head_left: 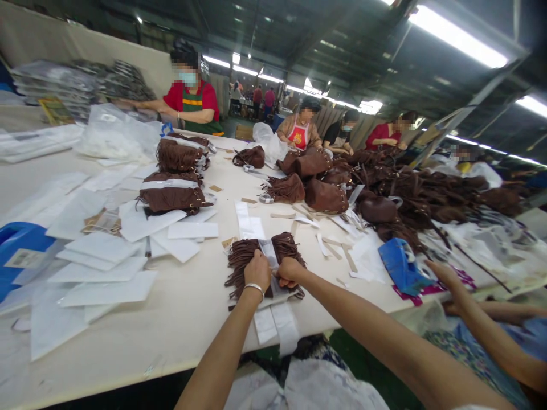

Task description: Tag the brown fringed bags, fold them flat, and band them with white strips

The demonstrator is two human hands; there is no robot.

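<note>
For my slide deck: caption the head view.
Left hand and right hand at a fringed brown bag on a table.

No lettering can be read from where I stand. A pale label (pixel 24 258) on a blue object (pixel 26 232) at the left of the worktable (pixel 183 310) is too blurred to make out, as is the yellow print (pixel 298 135) on a red apron (pixel 293 140) worn across the way.
</note>
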